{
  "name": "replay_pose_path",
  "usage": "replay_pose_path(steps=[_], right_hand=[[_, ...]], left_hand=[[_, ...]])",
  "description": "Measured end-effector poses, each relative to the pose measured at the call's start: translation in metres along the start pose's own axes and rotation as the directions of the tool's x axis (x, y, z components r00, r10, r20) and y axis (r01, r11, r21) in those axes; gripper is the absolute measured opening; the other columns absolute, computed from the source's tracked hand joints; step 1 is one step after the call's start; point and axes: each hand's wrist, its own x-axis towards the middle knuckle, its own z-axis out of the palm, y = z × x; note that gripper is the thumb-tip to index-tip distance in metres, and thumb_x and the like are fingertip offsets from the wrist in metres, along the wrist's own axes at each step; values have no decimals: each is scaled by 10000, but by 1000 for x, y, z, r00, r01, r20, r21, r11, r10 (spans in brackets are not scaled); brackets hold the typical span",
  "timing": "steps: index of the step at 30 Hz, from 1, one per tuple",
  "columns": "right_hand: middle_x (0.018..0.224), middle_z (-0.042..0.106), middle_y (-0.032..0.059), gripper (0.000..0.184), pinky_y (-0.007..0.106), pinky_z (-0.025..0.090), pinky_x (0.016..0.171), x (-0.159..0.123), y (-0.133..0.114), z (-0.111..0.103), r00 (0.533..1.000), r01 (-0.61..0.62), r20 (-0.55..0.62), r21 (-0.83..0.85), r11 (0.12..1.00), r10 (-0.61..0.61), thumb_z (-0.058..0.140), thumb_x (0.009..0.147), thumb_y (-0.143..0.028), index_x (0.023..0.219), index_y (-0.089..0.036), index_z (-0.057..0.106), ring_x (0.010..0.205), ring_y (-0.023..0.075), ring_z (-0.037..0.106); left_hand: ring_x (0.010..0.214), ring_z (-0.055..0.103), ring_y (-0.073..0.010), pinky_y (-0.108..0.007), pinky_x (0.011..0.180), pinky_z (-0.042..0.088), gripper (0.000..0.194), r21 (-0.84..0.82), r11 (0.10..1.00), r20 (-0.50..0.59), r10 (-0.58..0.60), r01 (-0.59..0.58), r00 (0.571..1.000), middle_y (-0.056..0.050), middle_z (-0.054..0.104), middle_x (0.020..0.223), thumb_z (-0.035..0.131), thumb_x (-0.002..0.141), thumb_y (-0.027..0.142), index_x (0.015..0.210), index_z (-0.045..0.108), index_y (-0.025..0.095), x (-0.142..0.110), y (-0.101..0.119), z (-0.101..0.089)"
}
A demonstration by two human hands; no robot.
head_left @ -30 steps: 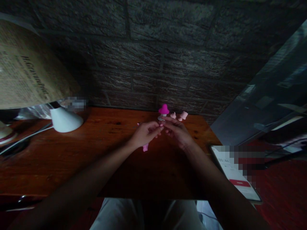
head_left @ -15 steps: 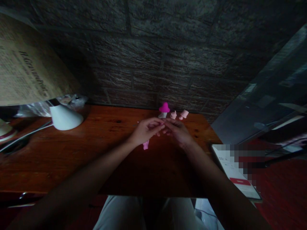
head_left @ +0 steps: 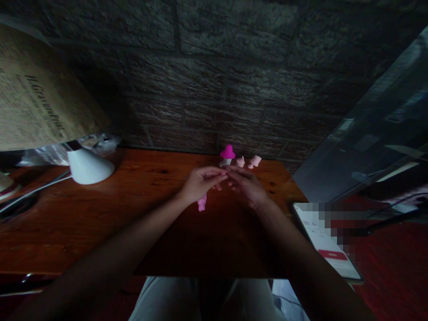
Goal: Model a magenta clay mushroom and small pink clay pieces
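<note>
- Grip of the left hand [head_left: 199, 185]: thumb and fingers drawn to a narrow pinch, tips meeting those of the right hand [head_left: 246, 185] above the worktop [head_left: 160, 187].
- Grip of the right hand: likewise narrow; whether either pinch holds a small piece cannot be told, as the fingers cover the spot where they meet.
- A pink piece [head_left: 201, 204] sticks out just below the left hand, which hides its upper part; it cannot be told whether the hand touches it.
- Beyond the fingertips stands a mushroom figure [head_left: 228, 152], upright, with a bright magenta cap and a pale stem; its foot is partly hidden.
- To its right are a small pale pink lump [head_left: 240, 161] and a larger pale pink lump [head_left: 255, 161], near each other; their exact shapes are hard to make out.
- Crinkled clear plastic [head_left: 43, 155], perhaps a bag, lies behind the lamp [head_left: 89, 167]; its contents are unclear.
- The lamp's printed shade is cut off at the left edge, as is a round pale object [head_left: 6, 185].
- At the right, a phone [head_left: 327, 245] is partly masked by blurred squares.
</note>
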Motion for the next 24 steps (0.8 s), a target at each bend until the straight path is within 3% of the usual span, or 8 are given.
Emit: replay_pose_path(steps=[7,13,18,24], right_hand=[[737,693,-13,270,173,417,495,0,0,0,1000,-8,16,30,1000,7,879,630,-369,855,-246,794,577,60,542],[771,703,-8,216,186,406,496,1,0,-2,999,-27,21,38,999,26,853,682,-325,878,-257,792,575,60,540],[754,700,-15,182,189,412,496,-1,-2,0,999,-31,36,67,997,29,848,684,-313,850,-262,791,569,62,531],[861,728,-20,238,171,393,469,-2,-4,2,998,17,-55,79,997,-13,880,616,-344,831,-287,797,539,38,483]], left_hand=[[568,654,-103,-238,555,543,377,-96,995,58,-15,20,998,-51,767,829,763,773,334,1093,695,147,-1,7,0],[547,649,-85,-228,538,544,289,-134,990,35,-34,38,999,-63,776,915,754,778,330,999,705,152,-1,5,1],[548,659,-95,-229,539,546,334,-161,986,43,-35,42,998,-64,775,910,755,784,353,1043,683,154,0,5,0],[530,655,-91,-198,517,501,365,-176,981,-65,-96,83,993,-56,758,848,665,872,416,1127,621,159,4,4,-4]])
